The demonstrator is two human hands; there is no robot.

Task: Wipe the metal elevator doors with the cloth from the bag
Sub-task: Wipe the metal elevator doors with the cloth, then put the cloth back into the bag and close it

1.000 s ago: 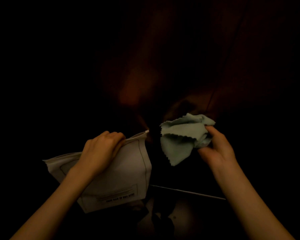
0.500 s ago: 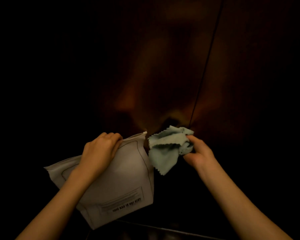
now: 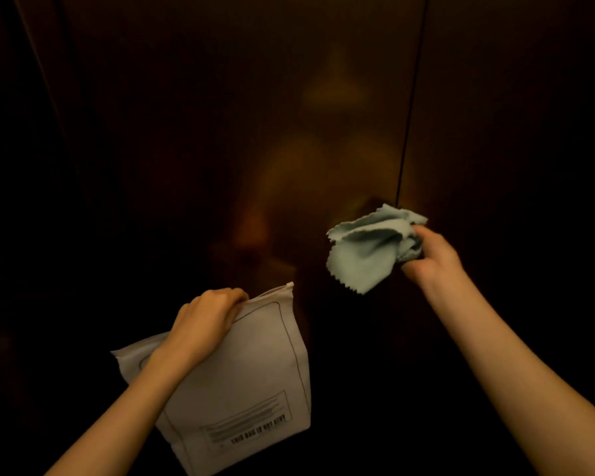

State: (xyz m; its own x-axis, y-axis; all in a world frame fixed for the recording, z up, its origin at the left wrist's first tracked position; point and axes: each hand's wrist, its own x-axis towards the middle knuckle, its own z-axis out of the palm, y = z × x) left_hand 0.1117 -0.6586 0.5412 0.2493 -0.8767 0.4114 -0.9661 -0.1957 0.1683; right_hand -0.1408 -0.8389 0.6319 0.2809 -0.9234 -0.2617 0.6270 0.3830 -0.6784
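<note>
Dark metal elevator doors (image 3: 323, 132) fill the view, with the seam between them running down at the right of centre. My right hand (image 3: 433, 255) grips a crumpled pale blue cloth (image 3: 364, 249) with zigzag edges, held just in front of the doors beside the lower end of the seam. Whether the cloth touches the metal I cannot tell. My left hand (image 3: 203, 321) grips the top edge of a white bag (image 3: 251, 389) with printed text, held lower and to the left.
A dim reflection of a person shows in the left door panel. A darker door frame (image 3: 42, 97) runs down the far left. The scene is very dark.
The view has tilted up, so the floor threshold has dropped out of sight. My right hand has lifted the cloth up and to the right, away from the bag.
</note>
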